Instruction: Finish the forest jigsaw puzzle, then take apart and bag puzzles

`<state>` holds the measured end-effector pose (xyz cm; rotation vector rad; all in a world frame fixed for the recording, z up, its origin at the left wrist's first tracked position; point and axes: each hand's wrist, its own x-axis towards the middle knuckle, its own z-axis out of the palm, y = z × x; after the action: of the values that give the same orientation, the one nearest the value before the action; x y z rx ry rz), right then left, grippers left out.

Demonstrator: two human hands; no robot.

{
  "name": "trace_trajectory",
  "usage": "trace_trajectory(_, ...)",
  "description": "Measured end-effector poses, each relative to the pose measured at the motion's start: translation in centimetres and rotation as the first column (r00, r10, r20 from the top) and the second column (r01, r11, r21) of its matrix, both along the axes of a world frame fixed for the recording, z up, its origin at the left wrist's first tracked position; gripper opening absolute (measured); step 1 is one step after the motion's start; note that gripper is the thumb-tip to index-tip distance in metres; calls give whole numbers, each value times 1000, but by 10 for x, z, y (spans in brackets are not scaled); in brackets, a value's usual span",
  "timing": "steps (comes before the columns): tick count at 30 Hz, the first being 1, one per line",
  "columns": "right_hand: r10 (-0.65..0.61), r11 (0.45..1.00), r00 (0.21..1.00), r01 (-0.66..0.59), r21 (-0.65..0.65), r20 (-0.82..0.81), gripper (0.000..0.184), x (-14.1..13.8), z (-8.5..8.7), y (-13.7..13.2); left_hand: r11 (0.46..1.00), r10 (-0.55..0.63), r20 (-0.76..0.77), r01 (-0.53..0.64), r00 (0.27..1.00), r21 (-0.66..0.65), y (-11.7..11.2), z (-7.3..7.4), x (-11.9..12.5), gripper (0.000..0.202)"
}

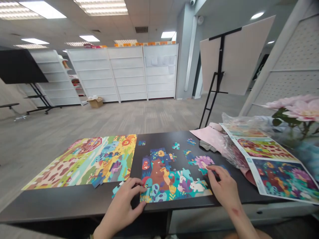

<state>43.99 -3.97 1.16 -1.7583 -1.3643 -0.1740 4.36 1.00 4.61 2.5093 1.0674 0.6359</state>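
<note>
A partly built jigsaw puzzle (pixel 159 176) with a brown bear and white rabbits lies on the dark table (pixel 74 202). My left hand (pixel 124 205) rests at the puzzle's lower left, its fingertips pinching a jigsaw piece (pixel 147 190) at the edge. My right hand (pixel 221 186) reaches in from the right, with thumb and finger on a teal jigsaw piece (pixel 203 171). Several loose pieces, such as one (pixel 191 141), lie above the puzzle. To the left lies a finished puzzle (pixel 82 162) showing colourful animals.
A printed picture sheet (pixel 271 162) and a crumpled plastic bag (pixel 231 149) lie on pink paper (pixel 209 136) at the table's right. Pink flowers (pixel 299 109) rise beyond them. An easel (pixel 216 73) stands behind the table, with white shelving (pixel 124 73) across the floor.
</note>
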Motion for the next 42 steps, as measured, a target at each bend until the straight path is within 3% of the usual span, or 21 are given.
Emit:
trace_trajectory(8,14,1000,999,-14,11,-45,23,-2,2,0,1000,4,-17,-4,1000,29,1,-5,0,25)
trace_trajectory(11,8,998,979,4,60,-201,21,-2,6,-7,997,6,16,-7,1000,77,5,-16,-6,31)
trace_trajectory(14,-18,980,906,99,172,-423,26,6,1,-13,994,-1,59,-5,998,110,14,-27,-10,35)
trace_trajectory(17,-38,955,864,179,235,-503,34,17,-7,-16,994,-1,94,-9,996,113,14,-25,-10,34)
trace_trajectory(20,-14,955,845,169,242,-534,34,26,-13,-13,994,8,149,-24,989,107,9,-17,-8,27)
trace_trajectory(23,-33,967,869,152,203,-494,32,41,-10,-11,993,5,250,-34,968,114,8,-13,-10,15)
trace_trajectory(27,-110,976,929,168,136,-353,38,72,3,-20,985,67,390,-125,918,123,10,-19,-17,12)
trace_trajectory(30,-25,998,972,37,46,-232,36,85,9,-30,966,149,534,-239,832,102,10,-26,-22,12)
trace_trajectory(34,121,984,991,-112,-136,59,27,77,2,-46,924,223,646,-369,730,97,16,-26,-36,15)
trace_trajectory(37,80,988,987,-59,-143,142,20,67,-8,-58,908,264,631,-408,730,92,38,-18,-58,21)
trace_trajectory(42,-121,980,986,137,-142,115,44,64,-14,-56,888,415,391,-459,822,22,88,-8,-88,40)
